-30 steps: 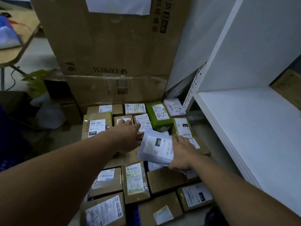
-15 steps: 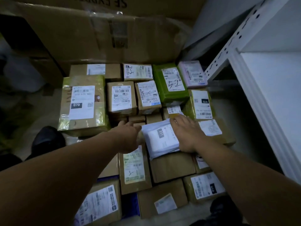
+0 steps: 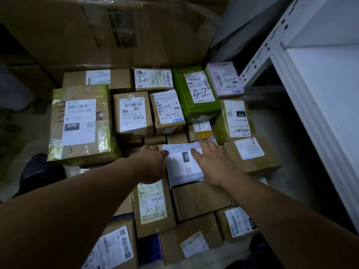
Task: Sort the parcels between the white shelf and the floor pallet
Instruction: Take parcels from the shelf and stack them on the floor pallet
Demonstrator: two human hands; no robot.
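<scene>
A white soft parcel labelled 231 [image 3: 182, 164] lies flat on the brown boxes in the middle of the floor pile. My right hand [image 3: 215, 164] rests on its right side with fingers spread and straight. At the parcel's left edge is my left hand [image 3: 153, 164], knuckles up, its fingertips hidden. Around it are many labelled parcels: a large box marked 070 [image 3: 81, 125], a green one marked 5-2 [image 3: 196, 92], and a brown one marked 3-1 [image 3: 153, 206]. The white shelf [image 3: 326, 90] stands to the right.
A big cardboard carton [image 3: 108, 30] leans behind the pile. The shelf's perforated white post [image 3: 266, 47] runs diagonally at the upper right. A pink parcel [image 3: 224, 79] lies beside it. Dark shoes [image 3: 38, 171] show at the left, and blue pallet plastic [image 3: 148, 251] between boxes.
The white 231 parcel was held up in my right hand; it has come down flat onto the pile, and my right hand now lies spread on it. The camera has tilted down closer.
</scene>
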